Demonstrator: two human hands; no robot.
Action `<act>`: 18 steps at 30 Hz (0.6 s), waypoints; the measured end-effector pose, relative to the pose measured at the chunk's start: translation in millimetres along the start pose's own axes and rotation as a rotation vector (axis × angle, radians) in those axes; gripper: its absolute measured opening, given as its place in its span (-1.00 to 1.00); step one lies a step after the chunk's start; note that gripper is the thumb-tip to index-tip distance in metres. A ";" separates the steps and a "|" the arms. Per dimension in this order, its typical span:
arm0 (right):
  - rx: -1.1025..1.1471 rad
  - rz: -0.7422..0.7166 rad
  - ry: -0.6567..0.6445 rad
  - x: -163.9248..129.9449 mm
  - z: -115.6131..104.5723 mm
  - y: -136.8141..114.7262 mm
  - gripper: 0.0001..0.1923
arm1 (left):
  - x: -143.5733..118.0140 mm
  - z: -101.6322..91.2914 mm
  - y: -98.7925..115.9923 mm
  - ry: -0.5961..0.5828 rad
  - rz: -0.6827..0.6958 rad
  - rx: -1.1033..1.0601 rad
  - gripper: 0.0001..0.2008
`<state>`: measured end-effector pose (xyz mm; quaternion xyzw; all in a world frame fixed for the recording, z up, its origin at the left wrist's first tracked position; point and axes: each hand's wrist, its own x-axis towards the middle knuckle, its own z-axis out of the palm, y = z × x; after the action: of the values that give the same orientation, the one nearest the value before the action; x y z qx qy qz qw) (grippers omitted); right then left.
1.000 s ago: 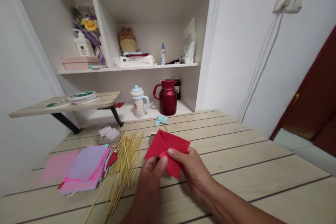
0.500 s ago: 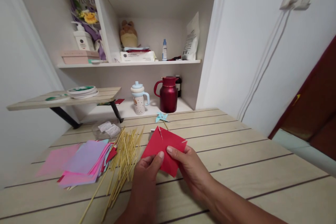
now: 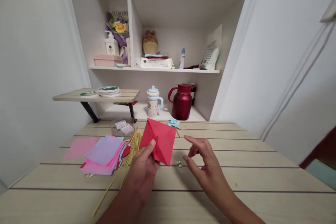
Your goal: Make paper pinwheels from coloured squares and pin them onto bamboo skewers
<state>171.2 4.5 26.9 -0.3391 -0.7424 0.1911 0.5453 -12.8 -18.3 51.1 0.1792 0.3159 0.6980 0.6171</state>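
Note:
A red paper square [image 3: 161, 136] with diagonal creases is tilted up in front of me. My left hand [image 3: 144, 168] grips its lower left edge, thumb on the front and fingers behind. To the right, my right hand [image 3: 204, 164] is apart from the paper, its thumb and index finger spread with nothing between them. Some small pale bits [image 3: 179, 164] lie on the table between the paper and that hand. Farther back lies a light blue paper pinwheel [image 3: 173, 123] on a thin stick. Thin wooden sticks [image 3: 127, 159] lie left of my left hand, partly hidden by it.
A pile of coloured paper squares [image 3: 105, 154] lies at the left on the slatted table [image 3: 252, 178]. Behind it are a clear container [image 3: 122, 127] and a small raised stand [image 3: 73, 95]. A speckled cup [image 3: 152, 106] and a red jug [image 3: 182, 103] stand on the shelf behind.
My right hand has let go of the red paper and moved right, its fingers opening. The left hand still holds the paper. The view has swung left and up.

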 end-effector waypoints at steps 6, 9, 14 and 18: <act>-0.065 -0.175 -0.009 -5.1 3.6 -7.8 -0.52 | -9.3 3.6 -8.5 -0.172 -0.064 0.031 -0.80; -0.037 -0.184 -0.012 -6.4 3.8 -7.9 -0.55 | -10.6 4.1 -11.8 -0.198 -0.065 0.045 -0.79; 0.043 -0.146 -0.010 -5.6 2.6 -8.3 -0.67 | -12.6 4.9 -16.0 -0.168 -0.075 0.105 -0.75; 0.072 -0.087 0.009 -3.8 2.3 -7.8 -0.80 | -14.9 5.6 -17.9 -0.181 -0.066 0.148 -0.72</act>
<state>167.4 -3.5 28.7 -0.2874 -0.7468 0.1922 0.5681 6.7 -30.8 45.5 0.2758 0.3153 0.6332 0.6508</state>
